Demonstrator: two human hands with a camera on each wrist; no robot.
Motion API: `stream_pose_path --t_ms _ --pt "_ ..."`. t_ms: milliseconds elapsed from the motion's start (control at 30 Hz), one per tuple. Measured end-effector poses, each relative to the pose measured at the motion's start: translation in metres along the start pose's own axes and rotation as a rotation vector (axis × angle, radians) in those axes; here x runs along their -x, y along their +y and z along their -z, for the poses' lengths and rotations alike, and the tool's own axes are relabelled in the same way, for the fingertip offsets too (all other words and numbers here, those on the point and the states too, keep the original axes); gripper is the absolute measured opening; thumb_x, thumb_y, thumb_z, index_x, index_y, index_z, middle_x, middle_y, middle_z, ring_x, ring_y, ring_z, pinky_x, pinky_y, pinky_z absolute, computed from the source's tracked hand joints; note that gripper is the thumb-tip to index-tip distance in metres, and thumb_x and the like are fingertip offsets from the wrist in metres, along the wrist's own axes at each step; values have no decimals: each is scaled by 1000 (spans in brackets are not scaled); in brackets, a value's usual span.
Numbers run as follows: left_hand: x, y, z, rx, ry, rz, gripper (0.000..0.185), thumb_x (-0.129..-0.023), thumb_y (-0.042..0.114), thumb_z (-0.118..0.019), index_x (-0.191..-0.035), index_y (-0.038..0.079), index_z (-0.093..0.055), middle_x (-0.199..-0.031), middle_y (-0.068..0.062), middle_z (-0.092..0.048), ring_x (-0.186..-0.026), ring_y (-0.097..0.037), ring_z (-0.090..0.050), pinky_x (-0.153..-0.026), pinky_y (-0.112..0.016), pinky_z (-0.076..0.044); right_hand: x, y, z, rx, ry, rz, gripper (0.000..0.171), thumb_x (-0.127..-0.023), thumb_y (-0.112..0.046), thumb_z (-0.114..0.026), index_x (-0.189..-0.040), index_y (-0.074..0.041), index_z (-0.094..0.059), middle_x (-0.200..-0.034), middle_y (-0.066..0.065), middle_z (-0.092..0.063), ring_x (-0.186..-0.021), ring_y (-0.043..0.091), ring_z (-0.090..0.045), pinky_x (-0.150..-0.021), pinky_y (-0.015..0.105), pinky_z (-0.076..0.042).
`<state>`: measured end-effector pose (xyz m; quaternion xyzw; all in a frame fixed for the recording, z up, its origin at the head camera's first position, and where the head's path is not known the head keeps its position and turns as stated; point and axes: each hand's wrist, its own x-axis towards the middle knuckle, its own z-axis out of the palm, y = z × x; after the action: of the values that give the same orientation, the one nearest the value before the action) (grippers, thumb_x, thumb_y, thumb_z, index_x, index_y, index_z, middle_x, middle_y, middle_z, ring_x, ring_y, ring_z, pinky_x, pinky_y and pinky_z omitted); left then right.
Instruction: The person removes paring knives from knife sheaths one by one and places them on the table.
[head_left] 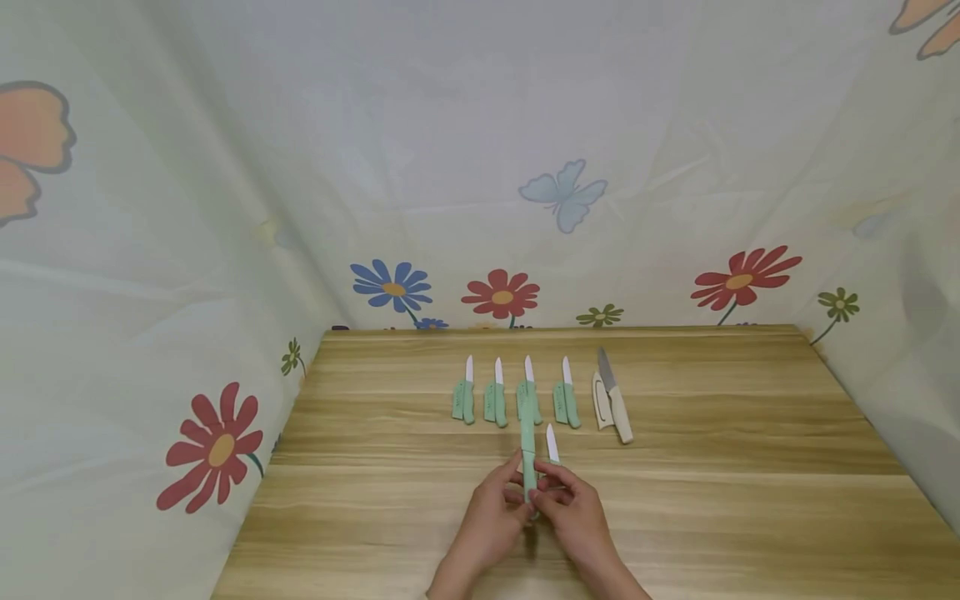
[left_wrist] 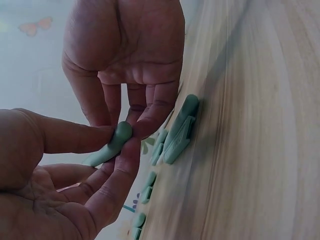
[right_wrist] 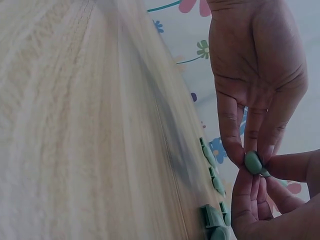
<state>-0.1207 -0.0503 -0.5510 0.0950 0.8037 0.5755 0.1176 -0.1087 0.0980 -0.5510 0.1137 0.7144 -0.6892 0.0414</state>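
We note a table of pale wood-grain finish, smooth and faintly sheened. The green knife pinched by both hands looks matt plastic; backdrop sheet appears thin printed cloth, softly creased

A slim mint-green knife sheath is pinched by its near end, pointing away along the bench, with a white-bladed green knife lying just beside it.
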Motion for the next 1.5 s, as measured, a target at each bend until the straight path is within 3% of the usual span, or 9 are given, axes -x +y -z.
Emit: stream_pose_path --t_ms 367,1033,1500 --pt "-2 1 -7 -27 -11 23 74 -93 0 -70 -159 7 -38 -122 -5 -64 -95 -7 -66 -72 -19 -57 3 -1 6 17 15 -28 44 -90 2 -74 -133 -2 -67 -109 14 -64 -85 12 -64 -66 21 -53" --pt "-1 0 -12 -95 -4 -5 75 -92 -2 -70 -159 3 -37 -122 -6 -65 -93 -2 -65 -72 -18 -55 5 2 7 8 24 -45 44 -90 2 -73 -134 -1 -66 -108 12 -63 -86 11 -62 -68 20 -52" --pt "-1 3 -12 -99 -9 10 75 -92 1 -71 -159 4 -37 -121 -4 -66 -91 0 -65 -72 -18 -55 4 3 11 18 19 -60 44 -91 1 -72 -134 -2 -66 -108 11 -63 -85 11 -61 -66 19 -52"
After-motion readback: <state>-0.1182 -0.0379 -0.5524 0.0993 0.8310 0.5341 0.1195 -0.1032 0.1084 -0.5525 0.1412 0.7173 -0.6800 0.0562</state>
